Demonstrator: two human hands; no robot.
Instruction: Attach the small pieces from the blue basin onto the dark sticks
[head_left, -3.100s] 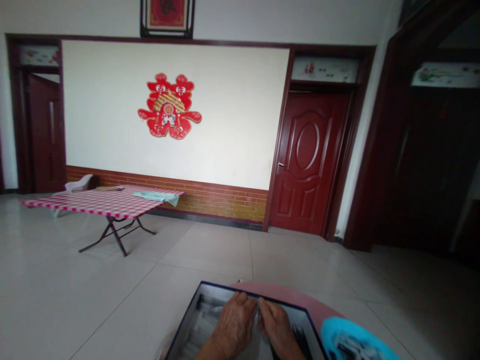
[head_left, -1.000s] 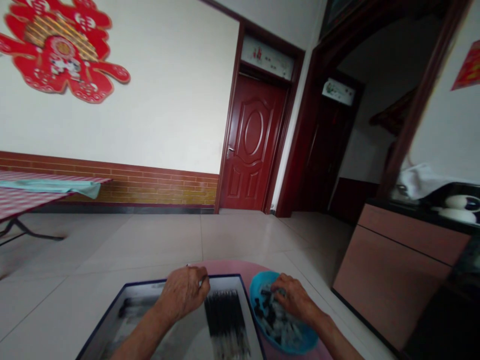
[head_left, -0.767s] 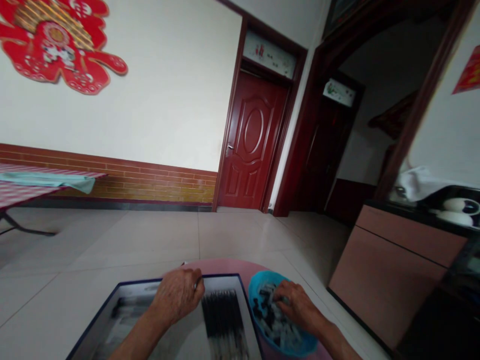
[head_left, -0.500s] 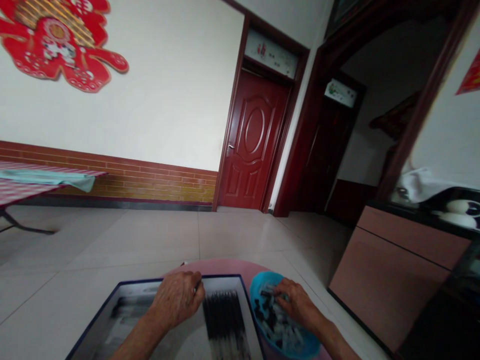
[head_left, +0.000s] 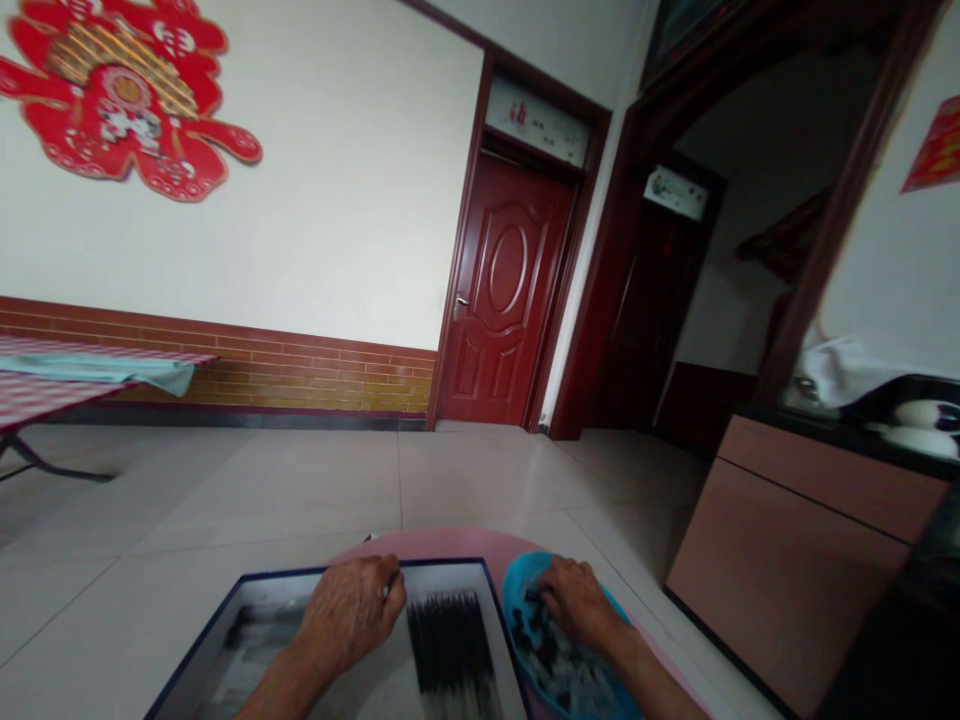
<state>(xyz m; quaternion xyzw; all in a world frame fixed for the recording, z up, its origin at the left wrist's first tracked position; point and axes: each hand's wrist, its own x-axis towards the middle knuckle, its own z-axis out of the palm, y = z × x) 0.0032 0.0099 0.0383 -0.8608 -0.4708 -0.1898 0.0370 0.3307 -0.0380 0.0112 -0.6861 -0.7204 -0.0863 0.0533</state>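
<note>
My left hand [head_left: 354, 602] is closed over a shallow white tray with a dark blue rim [head_left: 352, 567]. Its thumb and fingers pinch together on something too small to make out. Beside it, inside the tray, lies a neat row of thin black sticks with pale lower ends [head_left: 452, 643]. More dark, blurred pieces [head_left: 266, 625] lie at the tray's left. My right hand [head_left: 579, 603] reaches over the rim of a blue basin [head_left: 512, 575], its fingers curled down at small black and clear pieces [head_left: 559, 660]. Its fingertips are partly hidden.
Tray and basin stand on a round pink table [head_left: 442, 543]. A brown cabinet [head_left: 802, 530] is at the right. At the left stands a table with a red checked cloth [head_left: 45, 400]. A red door [head_left: 506, 290] is in the far wall, beyond the tiled floor [head_left: 300, 490].
My right hand has shifted slightly left and lower into the pieces in the basin. My left hand stays closed over the tray. The whole view has tilted slightly upward.
</note>
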